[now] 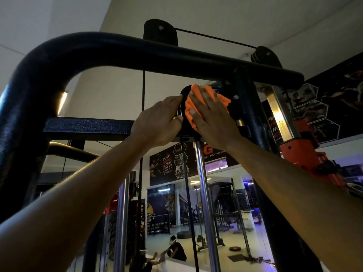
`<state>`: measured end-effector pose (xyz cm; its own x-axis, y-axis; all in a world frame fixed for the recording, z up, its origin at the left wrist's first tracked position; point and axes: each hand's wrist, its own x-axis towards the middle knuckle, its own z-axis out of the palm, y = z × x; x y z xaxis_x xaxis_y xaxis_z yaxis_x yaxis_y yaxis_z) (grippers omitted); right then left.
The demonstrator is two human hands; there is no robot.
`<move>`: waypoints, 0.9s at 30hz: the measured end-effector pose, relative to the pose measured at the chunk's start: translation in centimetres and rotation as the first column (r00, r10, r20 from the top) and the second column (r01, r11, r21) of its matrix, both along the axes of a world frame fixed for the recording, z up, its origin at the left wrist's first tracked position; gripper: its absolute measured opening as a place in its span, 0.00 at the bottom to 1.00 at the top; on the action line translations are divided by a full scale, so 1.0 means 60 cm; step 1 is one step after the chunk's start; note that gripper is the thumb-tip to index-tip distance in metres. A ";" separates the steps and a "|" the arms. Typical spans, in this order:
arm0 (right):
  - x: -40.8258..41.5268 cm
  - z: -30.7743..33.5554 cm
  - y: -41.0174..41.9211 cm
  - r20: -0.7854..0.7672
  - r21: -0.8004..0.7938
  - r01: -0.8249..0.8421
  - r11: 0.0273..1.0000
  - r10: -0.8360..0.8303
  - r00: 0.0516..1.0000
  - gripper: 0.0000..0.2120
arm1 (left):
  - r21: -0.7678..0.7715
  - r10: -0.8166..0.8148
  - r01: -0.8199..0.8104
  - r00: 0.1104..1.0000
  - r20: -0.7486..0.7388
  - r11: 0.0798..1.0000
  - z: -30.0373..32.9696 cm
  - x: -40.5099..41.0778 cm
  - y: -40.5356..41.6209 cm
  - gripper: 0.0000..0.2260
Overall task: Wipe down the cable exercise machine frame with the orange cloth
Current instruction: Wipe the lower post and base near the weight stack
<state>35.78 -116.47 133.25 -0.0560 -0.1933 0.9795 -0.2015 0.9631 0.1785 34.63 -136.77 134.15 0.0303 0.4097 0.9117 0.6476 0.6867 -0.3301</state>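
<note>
Wiping is under way high on the cable exercise machine frame (110,46), at the black pulley housing (188,122) below the curved top tube. How much of the frame is already clean cannot be judged from the surfaces; the top tube, the textured crossbar (86,127), the uprights and the chrome guide rods (206,193) all appear left to cover, so the task is judged to be at an early or middle stage. Both arms reach upward and forward. The right hand (211,118) lies flat with fingers spread, pressing the orange cloth (221,99) against the face of the housing; the cloth is bunched beneath the palm and shows around the fingers. The left hand (159,122) sits just beside it, fingers curved around the left edge of the housing with the thumb at the front, steadying it.
</note>
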 end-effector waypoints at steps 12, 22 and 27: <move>0.056 -0.134 0.077 0.046 0.051 -0.024 0.998 0.022 0.999 0.24 | -0.103 0.102 -0.111 0.991 -0.090 0.988 -0.003 0.002 -0.007 0.37; 0.061 -0.108 0.115 0.042 -0.161 0.014 0.987 -0.007 0.999 0.28 | -0.202 0.216 -0.237 0.969 -0.118 0.950 -0.033 0.007 0.088 0.33; 0.005 -0.146 0.123 0.048 -0.049 0.105 0.993 -0.103 0.994 0.30 | -0.162 0.183 -0.197 0.978 -0.096 0.967 -0.038 -0.006 0.118 0.33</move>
<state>36.07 -109.07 124.50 -0.1178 -0.1340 0.9840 -0.1063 0.9869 0.1217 34.30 -129.71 131.90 0.0070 0.5637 0.8259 0.4776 0.7238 -0.4980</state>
